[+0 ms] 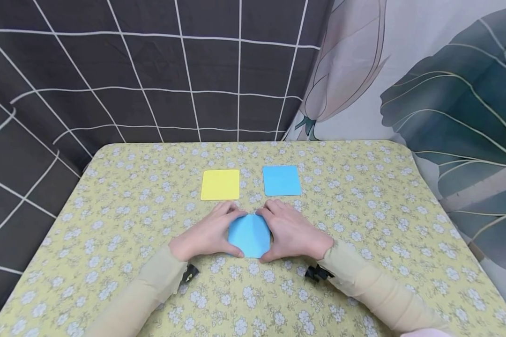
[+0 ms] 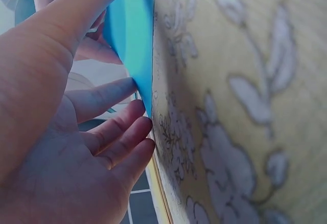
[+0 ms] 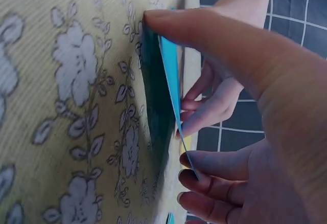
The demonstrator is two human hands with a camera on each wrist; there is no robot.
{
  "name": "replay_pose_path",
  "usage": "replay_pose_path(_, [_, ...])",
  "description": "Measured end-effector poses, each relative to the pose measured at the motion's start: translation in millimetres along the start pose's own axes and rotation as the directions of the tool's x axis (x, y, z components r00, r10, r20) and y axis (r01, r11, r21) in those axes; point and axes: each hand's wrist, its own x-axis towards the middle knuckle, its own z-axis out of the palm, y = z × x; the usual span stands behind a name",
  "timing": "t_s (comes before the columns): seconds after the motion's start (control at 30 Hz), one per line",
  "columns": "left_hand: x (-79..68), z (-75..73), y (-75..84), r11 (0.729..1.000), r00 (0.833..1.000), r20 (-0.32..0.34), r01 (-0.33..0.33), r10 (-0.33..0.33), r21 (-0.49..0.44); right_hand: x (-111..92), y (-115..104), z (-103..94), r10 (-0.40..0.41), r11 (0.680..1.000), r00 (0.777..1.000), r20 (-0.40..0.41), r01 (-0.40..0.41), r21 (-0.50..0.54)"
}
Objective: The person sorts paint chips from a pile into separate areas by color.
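A blue sheet of paper lies between my two hands near the middle of the table. My left hand holds its left side, fingers at the far edge and thumb at the near edge. On the right side my right hand grips it the same way, thumb nearest me. The left wrist view shows the left fingertips against the rim of the blue paper. In the right wrist view the paper is raised off the cloth on that side, with a dark shadow beneath.
Beyond the hands lie a yellow square of paper at left and another blue square at right. A yellow floral cloth covers the table. Behind it hangs a dark gridded curtain; a leaf-patterned curtain hangs at right.
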Motion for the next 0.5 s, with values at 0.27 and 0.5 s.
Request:
replay_pose_path(0.27, [0.2, -0.1, 1.8, 1.000, 1.000, 0.008, 0.022, -0.021, -0.010, -1, 8, -2.9, 0.011, 0.998, 1.000, -0.010, -0.010, 0.066])
replay_pose_path(0.5, [4.7, -2.3, 4.1, 0.998, 0.998, 0.013, 0.067, -0.067, 0.000, -4, 20, -7.4, 0.030, 0.994, 0.999, -0.033, -0.026, 0.106])
